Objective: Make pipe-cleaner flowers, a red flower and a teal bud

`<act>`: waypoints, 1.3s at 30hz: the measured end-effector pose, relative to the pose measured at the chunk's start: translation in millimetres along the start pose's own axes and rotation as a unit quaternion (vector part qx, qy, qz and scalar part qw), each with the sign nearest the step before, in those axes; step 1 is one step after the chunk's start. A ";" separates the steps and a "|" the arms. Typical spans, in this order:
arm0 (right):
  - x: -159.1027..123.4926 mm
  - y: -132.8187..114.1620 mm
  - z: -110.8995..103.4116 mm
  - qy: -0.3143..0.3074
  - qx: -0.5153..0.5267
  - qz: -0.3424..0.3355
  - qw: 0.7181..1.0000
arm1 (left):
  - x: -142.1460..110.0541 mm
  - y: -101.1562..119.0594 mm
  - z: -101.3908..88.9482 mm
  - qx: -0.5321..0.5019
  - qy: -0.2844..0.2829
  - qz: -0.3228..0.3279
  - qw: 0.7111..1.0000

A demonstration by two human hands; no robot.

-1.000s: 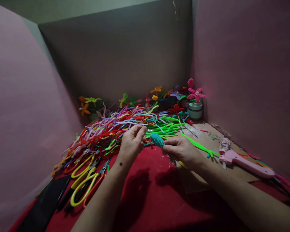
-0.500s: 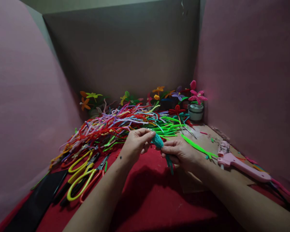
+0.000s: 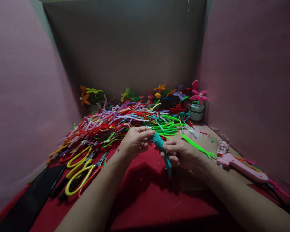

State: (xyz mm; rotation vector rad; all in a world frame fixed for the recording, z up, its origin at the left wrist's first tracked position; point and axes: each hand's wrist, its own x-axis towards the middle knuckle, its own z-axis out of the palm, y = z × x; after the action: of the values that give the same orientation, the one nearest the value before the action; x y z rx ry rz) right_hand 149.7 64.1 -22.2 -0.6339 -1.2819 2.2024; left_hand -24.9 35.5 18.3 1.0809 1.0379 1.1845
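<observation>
A teal bundle of pipe cleaners (image 3: 157, 140) is held between my two hands above the red cloth (image 3: 145, 199). My left hand (image 3: 138, 140) pinches its upper left end between thumb and fingers. Lower down, my right hand (image 3: 177, 149) grips the bundle around its middle, and loose teal ends hang below the fingers. Just behind my hands lie bright green pipe cleaners (image 3: 168, 130). To the right of my right hand, a longer green piece (image 3: 195, 146) rests on the cardboard.
A large heap of coloured pipe cleaners (image 3: 106, 124) spreads behind and left. Yellow-handled scissors (image 3: 81, 180) lie at left by a flat black object (image 3: 36, 196). A pink glue gun (image 3: 244, 169) rests on cardboard (image 3: 207, 133) at right. Pipe-cleaner flowers (image 3: 198, 96) stand along the back.
The hanging teal ends have turned and now point more straight down. Both hands keep their hold, with small shifts of the fingers. The whole view has moved slightly.
</observation>
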 end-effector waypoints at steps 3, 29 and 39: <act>-0.1 -0.3 -0.7 -0.005 0.000 0.004 1.000 | 0.3 1.1 -2.0 -0.002 -0.005 -0.004 1.000; 3.2 9.4 -6.9 0.006 -0.082 -0.037 0.996 | -2.4 -0.4 -0.7 0.049 -0.014 0.053 0.997; -3.9 5.0 -2.5 -0.028 -0.078 -0.014 0.996 | -3.4 1.8 2.5 0.053 -0.008 0.030 0.998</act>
State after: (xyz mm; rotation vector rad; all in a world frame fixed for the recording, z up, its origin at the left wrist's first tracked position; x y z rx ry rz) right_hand 153.2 61.1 -27.2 -0.6140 -1.4930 2.1258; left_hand -23.0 32.0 20.6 1.2086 1.0722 1.1779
